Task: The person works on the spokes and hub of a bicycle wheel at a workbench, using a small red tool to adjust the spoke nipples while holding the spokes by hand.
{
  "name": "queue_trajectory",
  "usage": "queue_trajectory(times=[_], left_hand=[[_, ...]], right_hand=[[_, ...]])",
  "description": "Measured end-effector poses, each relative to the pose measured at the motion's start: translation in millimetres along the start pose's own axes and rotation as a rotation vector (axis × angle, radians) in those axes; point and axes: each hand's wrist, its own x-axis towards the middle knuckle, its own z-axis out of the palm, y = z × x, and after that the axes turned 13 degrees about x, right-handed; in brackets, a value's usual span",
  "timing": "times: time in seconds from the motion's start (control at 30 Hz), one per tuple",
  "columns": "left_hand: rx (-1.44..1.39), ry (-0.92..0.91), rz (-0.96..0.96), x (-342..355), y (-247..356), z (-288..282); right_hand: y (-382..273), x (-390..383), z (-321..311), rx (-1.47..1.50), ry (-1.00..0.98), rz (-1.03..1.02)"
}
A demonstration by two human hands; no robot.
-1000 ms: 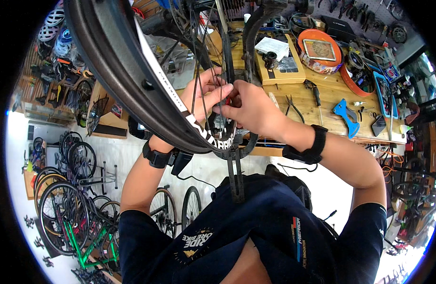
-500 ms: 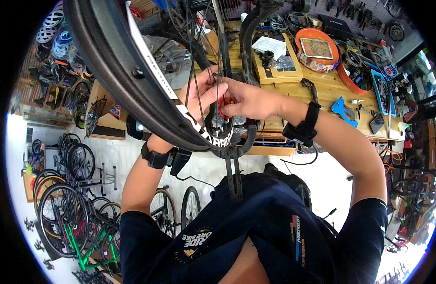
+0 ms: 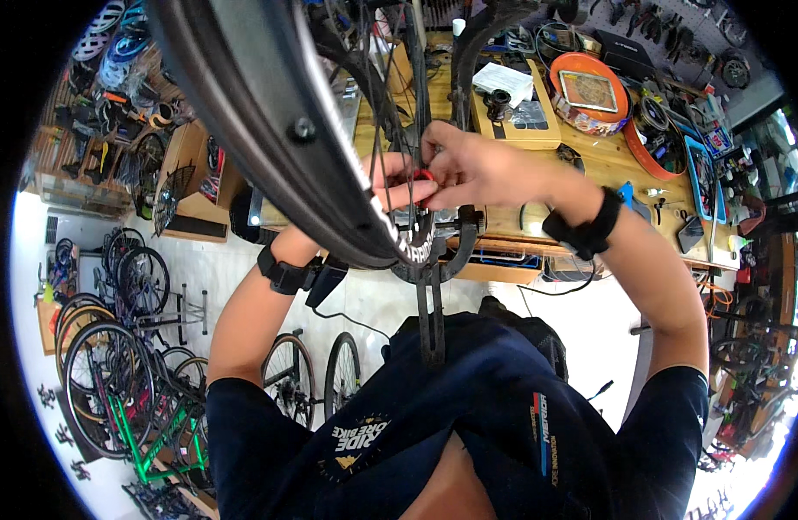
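Note:
A bicycle wheel with a black rim (image 3: 260, 113) and thin dark spokes stands upright in a black truing stand (image 3: 430, 321) before my chest. Low in the wheel, a small red tool, seemingly a spoke wrench (image 3: 426, 177), sits among the spokes just above the rim. My left hand (image 3: 394, 178) reaches in behind the rim, thumb and fingers pinched at the wrench. From the other side, my right hand (image 3: 477, 169) curls its fingers against the same wrench, slightly blurred. The rim covers part of my left hand, and exactly where the wrench meets the spoke is hidden.
On the wooden bench (image 3: 594, 165) lie a cardboard box (image 3: 524, 134) with black parts, an orange round tray (image 3: 581, 65) and a blue tray (image 3: 704, 178). Several bicycles (image 3: 126, 381) stand on the left. Cables hang from both wrist straps.
The rim has shifted slightly right in view. Both hands now sit a little farther right, and my left thumb has come down to the red wrench. My right forearm has moved.

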Motion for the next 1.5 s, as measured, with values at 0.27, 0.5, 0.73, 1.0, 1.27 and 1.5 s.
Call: queue_trajectory(times=[0.27, 0.5, 0.73, 1.0, 1.27, 1.5], left_hand=[[0.052, 0.081, -0.037, -2.5, 12.1, 6.2], [0.478, 0.492, 0.232, -9.1, 26.2, 27.5], [-0.501, -0.273, 0.089, -7.4, 6.7, -3.8], [-0.614, -0.229, 0.164, -5.1, 4.6, 1.8], [-0.001, 0.195, 0.049, -2.0, 16.0, 18.6], [0.488, 0.27, 0.029, -1.7, 20.4, 20.5]], right_hand=[[8.2, 21.6, -50.2, 0.031, 0.253, 0.229], [31.8, 55.5, -41.1, 0.06, 0.308, 0.081], [10.7, 46.8, -35.7, 0.075, 0.281, 0.11], [-13.5, 40.4, -28.5, 0.066, 0.258, 0.21], [10.1, 50.0, -35.4, -0.029, 0.272, 0.21], [22.3, 53.9, -34.2, -0.109, 0.346, 0.133]])
